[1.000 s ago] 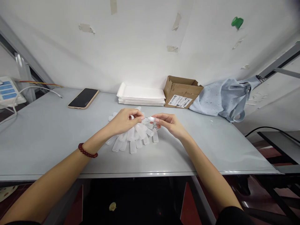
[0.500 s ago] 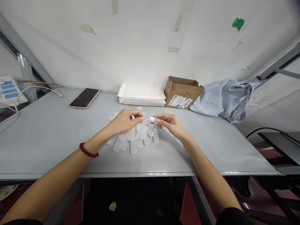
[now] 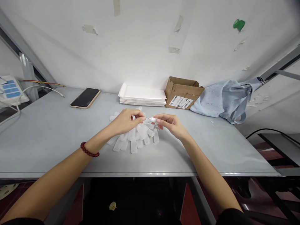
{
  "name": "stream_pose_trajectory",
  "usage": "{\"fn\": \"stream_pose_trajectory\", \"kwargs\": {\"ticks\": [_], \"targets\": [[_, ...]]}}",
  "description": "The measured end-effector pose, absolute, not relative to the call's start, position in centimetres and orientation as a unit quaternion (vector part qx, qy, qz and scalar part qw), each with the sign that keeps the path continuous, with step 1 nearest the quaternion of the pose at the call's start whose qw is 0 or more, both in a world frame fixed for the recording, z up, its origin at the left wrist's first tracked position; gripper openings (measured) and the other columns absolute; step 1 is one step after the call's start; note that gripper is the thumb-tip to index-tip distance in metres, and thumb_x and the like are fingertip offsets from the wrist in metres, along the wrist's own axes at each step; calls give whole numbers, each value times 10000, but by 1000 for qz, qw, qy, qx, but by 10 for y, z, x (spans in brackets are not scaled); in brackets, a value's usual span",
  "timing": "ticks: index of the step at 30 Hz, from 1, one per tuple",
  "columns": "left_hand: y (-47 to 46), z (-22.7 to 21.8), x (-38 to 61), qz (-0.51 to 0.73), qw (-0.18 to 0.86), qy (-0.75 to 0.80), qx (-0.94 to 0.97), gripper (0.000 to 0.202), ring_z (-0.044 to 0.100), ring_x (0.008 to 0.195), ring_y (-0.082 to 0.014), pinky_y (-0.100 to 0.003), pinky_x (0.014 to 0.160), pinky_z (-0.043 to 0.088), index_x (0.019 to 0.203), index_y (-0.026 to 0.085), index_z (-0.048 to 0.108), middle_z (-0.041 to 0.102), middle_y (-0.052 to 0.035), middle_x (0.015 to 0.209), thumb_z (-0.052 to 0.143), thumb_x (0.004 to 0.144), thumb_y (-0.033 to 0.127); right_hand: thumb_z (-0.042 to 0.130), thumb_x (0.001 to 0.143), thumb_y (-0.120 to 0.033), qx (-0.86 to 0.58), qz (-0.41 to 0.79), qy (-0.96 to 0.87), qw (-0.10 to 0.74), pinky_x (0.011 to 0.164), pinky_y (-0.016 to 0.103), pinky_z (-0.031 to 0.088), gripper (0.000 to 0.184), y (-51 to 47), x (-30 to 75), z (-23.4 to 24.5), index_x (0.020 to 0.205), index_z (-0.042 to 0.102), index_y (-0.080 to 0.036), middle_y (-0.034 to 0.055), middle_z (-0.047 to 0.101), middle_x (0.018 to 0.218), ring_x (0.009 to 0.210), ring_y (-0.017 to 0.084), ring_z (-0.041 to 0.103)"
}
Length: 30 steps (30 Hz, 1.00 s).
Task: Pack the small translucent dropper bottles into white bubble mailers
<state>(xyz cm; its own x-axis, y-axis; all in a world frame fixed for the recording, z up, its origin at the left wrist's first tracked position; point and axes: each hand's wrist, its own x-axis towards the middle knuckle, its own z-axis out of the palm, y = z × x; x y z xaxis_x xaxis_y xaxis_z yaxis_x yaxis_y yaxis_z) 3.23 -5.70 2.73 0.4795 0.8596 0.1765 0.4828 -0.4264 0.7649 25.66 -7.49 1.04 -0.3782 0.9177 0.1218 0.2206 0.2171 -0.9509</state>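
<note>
In the head view, the left hand (image 3: 125, 121) has its grip closed, thumb and finger pinched on one end of a thin wire (image 3: 148, 117). The right hand (image 3: 172, 125) grips a small white piece (image 3: 153, 119) between thumb and fingers, at the other end of the wire. Both hands are above a pile of translucent white pieces (image 3: 133, 135) fanned out on the grey bench (image 3: 53, 137). Behind, a stack of white envelopes (image 3: 143, 93) lies just beside an open cardboard box (image 3: 181, 93); light blue cloth (image 3: 219, 99) is right of the box. A phone (image 3: 85, 98) lies left of the envelopes.
</note>
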Motion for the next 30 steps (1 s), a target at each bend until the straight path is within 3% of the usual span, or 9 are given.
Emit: {"fn": "stream_pose_trajectory", "kwargs": {"ticks": [12, 21, 30], "targets": [[-56, 26, 32, 286, 325, 420, 798, 238, 570, 716, -151, -271, 652, 401, 802, 193, 685, 693, -12, 810, 508, 832, 349, 579, 834, -432, -414, 472, -687, 366, 605, 275, 402, 316, -75, 256, 9, 993, 698, -187, 46, 664, 849, 607, 102, 452], [-57, 26, 33, 286, 328, 421, 796, 226, 565, 707, -142, -263, 636, 391, 790, 193, 685, 688, -6, 799, 513, 836, 332, 588, 830, -418, -420, 467, -682, 375, 545, 259, 354, 306, -75, 255, 8, 990, 707, -186, 7, 583, 670, 566, 94, 410], [-56, 24, 34, 285, 332, 417, 797, 219, 556, 697, -140, -260, 629, 388, 787, 187, 684, 682, -9, 781, 515, 834, 318, 590, 824, -419, -415, 468, -682, 379, 529, 254, 354, 310, -75, 255, 7, 989, 710, -185, 22, 621, 736, 551, 82, 403]]}}
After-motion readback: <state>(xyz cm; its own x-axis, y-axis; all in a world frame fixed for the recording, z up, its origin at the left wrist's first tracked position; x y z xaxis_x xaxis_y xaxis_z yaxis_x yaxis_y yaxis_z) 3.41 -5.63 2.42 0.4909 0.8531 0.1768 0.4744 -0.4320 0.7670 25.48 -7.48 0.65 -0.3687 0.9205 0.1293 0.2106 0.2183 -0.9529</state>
